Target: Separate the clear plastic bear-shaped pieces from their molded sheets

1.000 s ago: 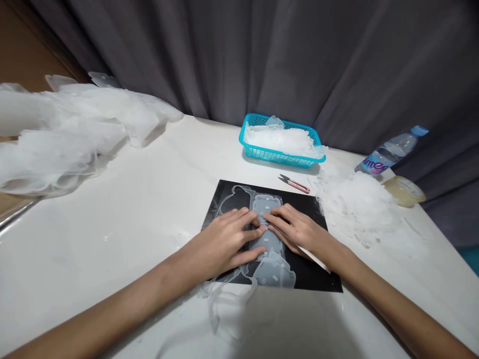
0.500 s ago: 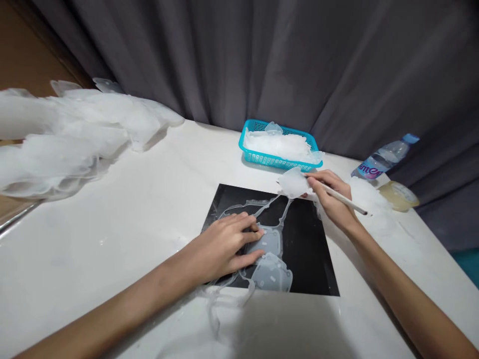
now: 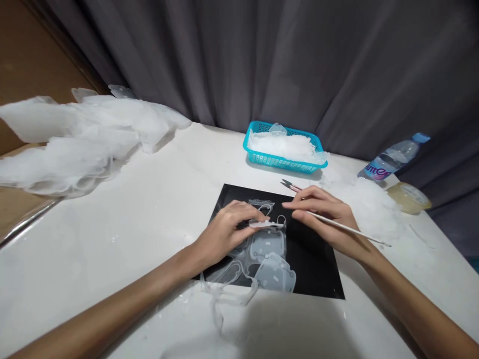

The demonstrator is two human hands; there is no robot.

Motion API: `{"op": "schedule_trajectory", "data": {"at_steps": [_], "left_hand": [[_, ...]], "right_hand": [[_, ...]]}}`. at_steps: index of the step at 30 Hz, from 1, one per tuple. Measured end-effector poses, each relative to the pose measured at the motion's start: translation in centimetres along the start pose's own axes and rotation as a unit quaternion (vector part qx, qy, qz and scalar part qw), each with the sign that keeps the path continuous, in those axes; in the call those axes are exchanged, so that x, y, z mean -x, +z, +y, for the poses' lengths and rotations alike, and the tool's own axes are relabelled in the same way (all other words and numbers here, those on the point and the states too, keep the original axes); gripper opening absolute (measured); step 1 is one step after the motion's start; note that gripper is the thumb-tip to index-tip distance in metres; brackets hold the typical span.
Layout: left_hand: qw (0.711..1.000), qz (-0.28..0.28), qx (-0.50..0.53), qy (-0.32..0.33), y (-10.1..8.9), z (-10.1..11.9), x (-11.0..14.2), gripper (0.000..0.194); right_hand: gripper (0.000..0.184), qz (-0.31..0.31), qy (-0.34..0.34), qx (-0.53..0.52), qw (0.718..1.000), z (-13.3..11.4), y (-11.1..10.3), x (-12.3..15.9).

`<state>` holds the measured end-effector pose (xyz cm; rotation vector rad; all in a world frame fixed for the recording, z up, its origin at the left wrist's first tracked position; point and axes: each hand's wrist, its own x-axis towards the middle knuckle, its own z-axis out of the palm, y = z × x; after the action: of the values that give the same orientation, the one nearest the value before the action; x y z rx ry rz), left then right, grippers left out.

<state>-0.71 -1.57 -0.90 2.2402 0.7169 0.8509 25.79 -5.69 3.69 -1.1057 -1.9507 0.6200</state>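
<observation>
My left hand (image 3: 241, 224) pinches a translucent white moulded piece (image 3: 267, 224) between thumb and fingers, tilted so it shows nearly edge-on. Below it, flat translucent pieces (image 3: 275, 274) and curling thin strips (image 3: 230, 271) of the same clear material lie over a black sheet (image 3: 314, 264). To the right, my right hand (image 3: 324, 214) holds a thin white stick (image 3: 348, 229), which slants back across the palm toward the wrist. Its thumb and fingertips point at the lifted piece without touching it. Small pink-handled thread snips (image 3: 290, 185) lie just beyond, partly behind its fingers.
A turquoise basket (image 3: 286, 162) filled with white translucent pieces stands at the back. On the right are a heap of clear scraps (image 3: 381, 209), a roll of tape (image 3: 407, 197) and a water bottle (image 3: 392, 158). A large pile of translucent sheets (image 3: 101, 134) lies at left.
My right hand first lifted a translucent piece with strips trailing, then came back nearer the left hand without it. My left hand went from lying flat to pinching a raised piece.
</observation>
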Motion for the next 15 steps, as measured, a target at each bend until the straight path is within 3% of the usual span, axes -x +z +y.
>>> {"op": "schedule_trajectory", "data": {"at_steps": [3,7,15], "left_hand": [[1.000,0.011,0.007,0.018,-0.1,0.0,0.0,0.012],[1.000,0.017,0.017,0.019,0.0,0.1,-0.1,0.010],[0.996,0.044,0.054,-0.061,0.0,0.4,-0.1,0.010]], "right_hand": [[0.020,0.058,0.017,0.016,0.998,2.4,0.5,0.3],[0.023,0.033,0.015,0.032,0.999,4.8,2.1,0.9],[0.016,-0.021,-0.086,0.049,0.995,3.7,3.7,2.0]]}}
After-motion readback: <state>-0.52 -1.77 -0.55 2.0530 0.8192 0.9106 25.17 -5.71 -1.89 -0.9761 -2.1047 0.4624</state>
